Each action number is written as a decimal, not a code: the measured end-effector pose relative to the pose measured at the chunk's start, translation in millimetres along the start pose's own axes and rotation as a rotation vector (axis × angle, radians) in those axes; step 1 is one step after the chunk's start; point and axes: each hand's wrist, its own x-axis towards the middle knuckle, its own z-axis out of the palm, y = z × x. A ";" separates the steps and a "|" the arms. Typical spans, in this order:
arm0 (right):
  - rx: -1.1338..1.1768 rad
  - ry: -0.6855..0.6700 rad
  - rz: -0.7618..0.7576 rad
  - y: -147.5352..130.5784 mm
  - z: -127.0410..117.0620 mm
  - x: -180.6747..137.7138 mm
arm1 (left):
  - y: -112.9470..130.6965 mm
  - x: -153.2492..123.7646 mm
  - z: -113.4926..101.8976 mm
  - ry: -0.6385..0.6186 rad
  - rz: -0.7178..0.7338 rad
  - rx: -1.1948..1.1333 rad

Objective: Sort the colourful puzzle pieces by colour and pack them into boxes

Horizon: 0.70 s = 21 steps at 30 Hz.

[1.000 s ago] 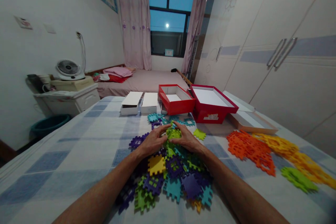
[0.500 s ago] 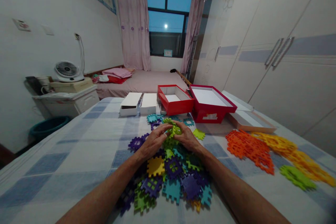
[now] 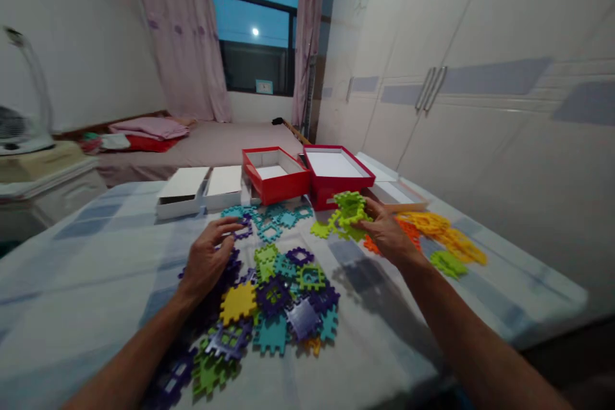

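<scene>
My right hand (image 3: 384, 234) is closed round a stack of light green interlocking tiles (image 3: 350, 210), held just above the bed near the red boxes. My left hand (image 3: 209, 257) rests with fingers curled loosely on the left side of a mixed pile of purple, teal, yellow and green tiles (image 3: 278, 298); whether it grips one is unclear. One loose green tile (image 3: 320, 229) lies under the lifted stack. Several teal tiles (image 3: 273, 218) lie spread behind the pile.
Two open red boxes (image 3: 273, 174) (image 3: 339, 173) and two white boxes (image 3: 182, 191) stand at the back of the checked bedspread (image 3: 96, 256). Orange tiles (image 3: 401, 230), yellow tiles (image 3: 444, 234) and green tiles (image 3: 446, 262) lie right. Wardrobe doors (image 3: 480, 109) close by on the right.
Both hands were together on green tiles over the pile. The right hand has carried the green stack to the right and the left has dropped onto the pile. The view has turned right.
</scene>
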 end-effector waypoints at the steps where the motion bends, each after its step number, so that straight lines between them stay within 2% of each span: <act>1: -0.075 0.052 -0.018 -7.6 -25.1 -13.7 | -0.6 -0.2 -0.9 0.000 -0.013 0.013; 6: -0.450 0.481 0.046 -25.0 -155.6 -96.8 | -3.5 1.3 -1.5 -0.024 -0.052 0.074; 9: -0.558 0.602 0.091 -17.2 -201.8 -133.6 | -7.7 2.3 -1.4 -0.027 -0.075 0.100; 11: -0.582 0.606 0.139 -8.0 -210.3 -146.6 | -10.1 3.1 -1.7 -0.023 -0.089 0.126; 14: -0.687 0.615 0.180 7.4 -202.6 -152.8 | -12.0 4.0 -3.0 -0.017 -0.107 0.160; 18: -0.936 0.728 0.089 26.7 -190.6 -151.6 | -13.5 4.0 -5.3 -0.013 -0.102 0.177; 21: -1.008 0.678 0.029 35.1 -187.1 -152.9 | -14.8 3.7 -5.7 -0.003 -0.093 0.180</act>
